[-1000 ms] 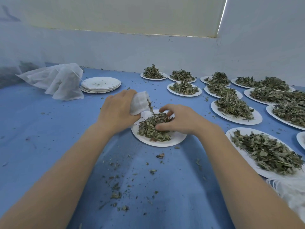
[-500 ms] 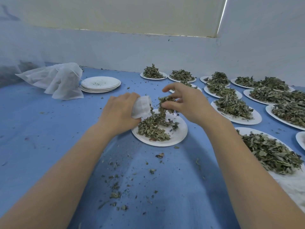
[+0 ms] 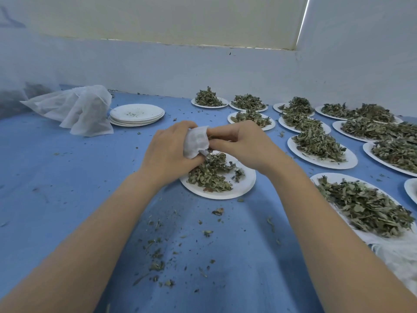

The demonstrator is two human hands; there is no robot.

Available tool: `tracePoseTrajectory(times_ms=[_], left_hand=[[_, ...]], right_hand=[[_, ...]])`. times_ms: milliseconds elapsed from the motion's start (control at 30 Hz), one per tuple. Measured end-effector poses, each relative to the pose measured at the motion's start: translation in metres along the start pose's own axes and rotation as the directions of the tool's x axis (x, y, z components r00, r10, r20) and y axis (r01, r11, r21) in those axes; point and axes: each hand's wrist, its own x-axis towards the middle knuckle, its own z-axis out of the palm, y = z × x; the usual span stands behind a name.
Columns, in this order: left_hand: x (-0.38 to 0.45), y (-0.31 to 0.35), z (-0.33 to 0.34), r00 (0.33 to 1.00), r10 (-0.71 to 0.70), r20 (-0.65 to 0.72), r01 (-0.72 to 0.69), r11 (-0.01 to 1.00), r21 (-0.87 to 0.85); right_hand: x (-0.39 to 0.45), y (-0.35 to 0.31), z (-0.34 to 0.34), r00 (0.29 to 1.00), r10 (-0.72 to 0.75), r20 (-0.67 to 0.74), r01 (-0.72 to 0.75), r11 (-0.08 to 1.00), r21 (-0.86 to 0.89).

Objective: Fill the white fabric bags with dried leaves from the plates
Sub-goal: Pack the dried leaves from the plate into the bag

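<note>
Blue sheeting under pale walls: left hand grips a small white bag above a plate of dried leaves; at 3 o'clock, right hand pinches leaves at its mouth.

Both bare forearms reach from the near edge toward the middle, converging. The left hand has its fingers curled in a grip, knuckles up. The right hand meets it, fingers bent and pinched together at the left hand's fingertips.
</note>
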Motion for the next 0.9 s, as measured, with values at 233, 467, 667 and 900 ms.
tracePoseTrajectory(times_ms=[233, 467, 667, 900], left_hand=[[0.001, -0.002, 0.001, 0.998, 0.064, 0.016, -0.065, 0.990, 0.122], [0.001, 0.004, 0.002, 0.997, -0.075, -0.005, 0.074, 0.989, -0.126], [0.002, 0.003, 0.002, 0.999, -0.048, 0.021, 0.050, 0.995, -0.088], [0.001, 0.000, -0.001, 0.998, -0.038, 0.049, 0.040, 0.999, -0.022]], right_hand=[[0.002, -0.009, 0.003, 0.986, -0.036, -0.165, 0.055, 0.992, 0.113], [0.001, -0.007, 0.013, 0.962, -0.010, -0.272, 0.010, 1.000, -0.003], [0.002, -0.012, 0.011, 0.998, -0.015, 0.066, 0.025, 0.989, -0.145], [0.000, -0.012, 0.007, 1.000, -0.005, -0.025, 0.004, 0.999, -0.039]])
